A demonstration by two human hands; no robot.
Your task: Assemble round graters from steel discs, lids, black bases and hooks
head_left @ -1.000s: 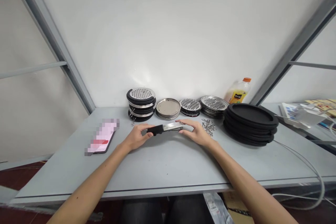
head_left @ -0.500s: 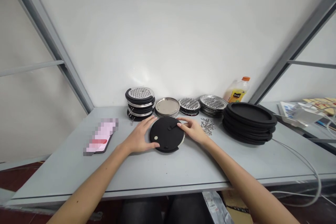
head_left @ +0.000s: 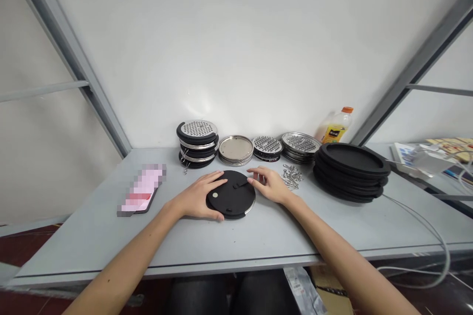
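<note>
A flat round black disc (head_left: 231, 202) with a metal edge at its lower right lies on the table in front of me. On its face are a pale round dot, a small slot and a short black strap (head_left: 241, 184). My left hand (head_left: 201, 197) holds the disc by its left side, with fingers over the top and the thumb along the near edge. At the upper right edge, my right hand (head_left: 268, 183) has thumb and forefinger at the strap's outer end, with the other fingers curled. The disc's underside is hidden.
Behind the disc stand stacked black-rimmed graters (head_left: 197, 142), metal discs (head_left: 235, 147), small graters (head_left: 267, 146) and larger graters (head_left: 300, 145). Small metal clasps (head_left: 291, 176) lie right of my hand, beside stacked black rings (head_left: 351, 174). A bottle (head_left: 337, 128) and a phone (head_left: 144, 189) flank these.
The disc has shifted slightly left and toward me, turning a little. My left fingers have come over its top. The right hand has moved along with the strap's end.
</note>
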